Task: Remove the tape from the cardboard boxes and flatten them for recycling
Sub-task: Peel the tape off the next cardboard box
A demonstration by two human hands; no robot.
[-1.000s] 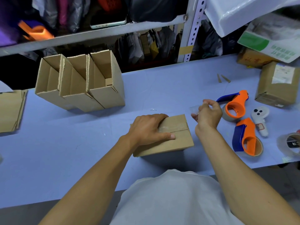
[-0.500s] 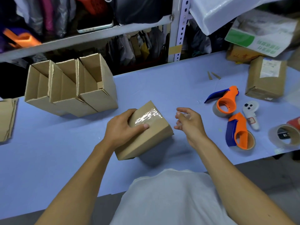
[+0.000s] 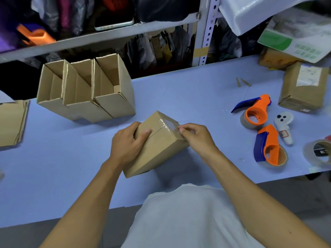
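Note:
A small closed cardboard box (image 3: 157, 149) is tilted up on the blue table (image 3: 71, 158), its taped end facing me. Clear tape (image 3: 167, 125) runs across the seam of that end. My left hand (image 3: 127, 142) grips the box from the left, thumb pressed on the taped face. My right hand (image 3: 195, 136) is at the box's right corner, fingertips pinching at the tape's edge there.
Three open cardboard boxes (image 3: 86, 90) stand at the back left, flattened cardboard (image 3: 10, 122) at the far left. To the right lie two orange-and-blue tape dispensers (image 3: 268, 145), a white controller (image 3: 283, 127), a tape roll (image 3: 320, 153) and a labelled box (image 3: 302, 86).
My left hand lifted the box off the table and tipped it so its taped end faces up. My right hand came in from the right onto the tape at the box's corner.

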